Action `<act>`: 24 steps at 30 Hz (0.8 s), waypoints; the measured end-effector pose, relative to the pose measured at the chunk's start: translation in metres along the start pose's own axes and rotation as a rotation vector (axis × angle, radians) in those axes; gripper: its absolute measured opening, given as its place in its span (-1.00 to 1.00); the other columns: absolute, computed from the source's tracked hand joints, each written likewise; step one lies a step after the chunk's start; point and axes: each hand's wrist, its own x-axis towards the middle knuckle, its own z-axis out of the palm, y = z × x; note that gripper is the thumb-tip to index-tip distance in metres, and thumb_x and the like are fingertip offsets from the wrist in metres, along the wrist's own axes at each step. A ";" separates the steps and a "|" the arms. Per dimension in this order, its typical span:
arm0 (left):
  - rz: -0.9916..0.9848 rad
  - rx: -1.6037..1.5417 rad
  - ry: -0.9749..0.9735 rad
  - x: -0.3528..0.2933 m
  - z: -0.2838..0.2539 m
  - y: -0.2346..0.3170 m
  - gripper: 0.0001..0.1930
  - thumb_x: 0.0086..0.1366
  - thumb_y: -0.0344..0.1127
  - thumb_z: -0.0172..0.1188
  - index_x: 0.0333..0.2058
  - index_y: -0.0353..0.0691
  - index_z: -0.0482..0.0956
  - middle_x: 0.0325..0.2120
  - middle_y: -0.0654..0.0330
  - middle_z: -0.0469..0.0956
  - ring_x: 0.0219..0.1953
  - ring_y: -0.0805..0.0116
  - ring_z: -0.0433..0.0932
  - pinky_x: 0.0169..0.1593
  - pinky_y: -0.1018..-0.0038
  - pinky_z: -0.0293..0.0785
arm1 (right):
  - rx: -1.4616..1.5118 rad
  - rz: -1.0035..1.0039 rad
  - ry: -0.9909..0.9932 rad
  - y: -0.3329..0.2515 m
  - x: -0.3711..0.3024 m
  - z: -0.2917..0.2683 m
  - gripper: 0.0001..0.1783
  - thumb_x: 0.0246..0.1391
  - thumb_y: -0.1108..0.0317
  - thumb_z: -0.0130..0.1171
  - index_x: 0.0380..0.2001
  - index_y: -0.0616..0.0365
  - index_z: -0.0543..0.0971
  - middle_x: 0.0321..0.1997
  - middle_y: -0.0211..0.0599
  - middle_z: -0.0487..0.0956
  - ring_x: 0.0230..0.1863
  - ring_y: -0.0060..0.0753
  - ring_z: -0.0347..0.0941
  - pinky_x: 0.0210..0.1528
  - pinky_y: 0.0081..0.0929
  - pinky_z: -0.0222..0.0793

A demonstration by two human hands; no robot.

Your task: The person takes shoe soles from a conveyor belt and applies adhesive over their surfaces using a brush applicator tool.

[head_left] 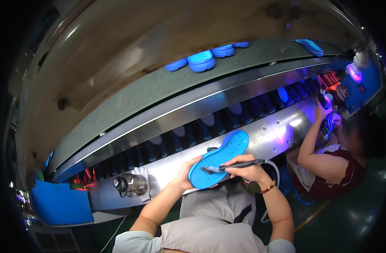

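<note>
My left hand (185, 173) grips a bright blue shoe sole (226, 149) by its near left end, fingers closed around the rim. The sole is tilted above the metal ledge, its inner face with small holes turned up. My right hand (248, 169) is closed around a dark-handled brush (255, 162). The brush's bristles touch the sole's inner face close to the end that my left hand holds. A pale hose (278, 175) curves down from around the back of the brush handle.
Beyond the metal ledge (167, 159) runs a row of dark slots. Several blue soles (201, 62) lie on the grey-green conveyor belt (130, 99) under a hood. A clear bottle (137, 184) stands at left by a blue panel (60, 202). At right, a person (328, 168) handles a shoe.
</note>
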 end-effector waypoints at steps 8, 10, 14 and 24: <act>-0.006 -0.110 -0.025 0.035 -0.010 -0.018 -0.38 0.12 0.02 0.00 0.10 -0.16 0.14 0.01 -0.10 0.24 -0.04 -0.13 0.32 -0.07 -0.16 0.25 | 0.070 -0.136 0.933 0.059 0.007 -0.026 -0.77 -0.11 0.46 0.18 -0.31 0.30 0.52 -0.44 -0.32 0.53 -0.69 -0.67 0.35 -0.67 -0.76 0.25; 0.063 -0.010 0.018 0.042 -0.011 -0.020 -0.38 0.15 0.01 -0.01 0.10 -0.24 0.13 0.00 -0.11 0.26 -0.04 -0.10 0.34 -0.04 -0.11 0.26 | 0.125 -0.052 0.737 0.044 -0.007 -0.005 -0.75 -0.14 0.48 0.21 -0.31 0.30 0.52 -0.44 -0.29 0.53 -0.70 -0.66 0.34 -0.69 -0.74 0.25; 0.492 0.215 0.087 -0.014 -0.012 0.006 -0.39 0.04 -0.09 0.09 -0.01 -0.40 0.26 -0.09 -0.13 0.36 -0.12 -0.08 0.41 -0.08 -0.09 0.31 | 0.570 -0.169 0.202 0.046 -0.053 -0.020 -0.77 -0.15 0.57 0.16 -0.31 0.34 0.50 -0.39 -0.10 0.54 -0.70 -0.64 0.35 -0.71 -0.75 0.24; 1.386 -0.477 -0.285 -0.063 0.029 0.173 -0.37 0.19 -0.03 -0.19 0.14 -0.33 0.00 0.16 -0.05 0.00 0.20 -0.02 -0.03 0.21 0.00 -0.12 | 1.025 0.077 0.488 0.089 -0.045 -0.012 -0.85 -0.04 0.54 0.08 -0.32 0.28 0.49 -0.44 -0.30 0.51 -0.68 -0.63 0.27 -0.61 -0.70 0.20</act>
